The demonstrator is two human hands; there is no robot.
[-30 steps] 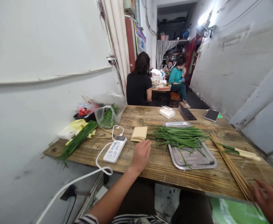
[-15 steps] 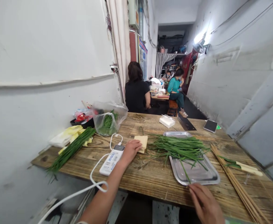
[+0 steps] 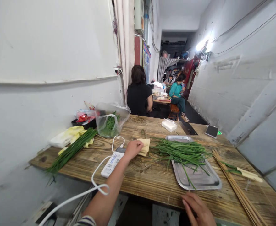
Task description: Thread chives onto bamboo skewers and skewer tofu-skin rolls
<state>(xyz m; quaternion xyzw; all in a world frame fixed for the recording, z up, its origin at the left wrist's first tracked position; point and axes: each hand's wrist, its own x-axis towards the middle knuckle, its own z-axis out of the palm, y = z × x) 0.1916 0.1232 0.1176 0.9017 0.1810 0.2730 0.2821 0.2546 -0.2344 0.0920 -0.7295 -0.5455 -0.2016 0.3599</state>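
Observation:
My left hand pinches the left edge of a small stack of pale yellow tofu sheets on the wooden table, and the top sheet looks lifted there. By the table's front edge, my right hand is closed, thumb against fingers; a thin pale tip shows above them, too small to name. Just beyond it lies a metal tray with a pile of green chives across its far part, some stems reaching over the left rim. Thin bamboo sticks lie in a bundle right of the tray.
A white power bank with a cable lies beside my left forearm. More chives, a plastic bag and a black box are at left. A knife, a phone and a white packet lie right and back. People sit beyond.
My left fingers have gone from lying over the tofu sheets to pinching their edge, raising the top one slightly. My right hand has shifted a little left and nearer me.

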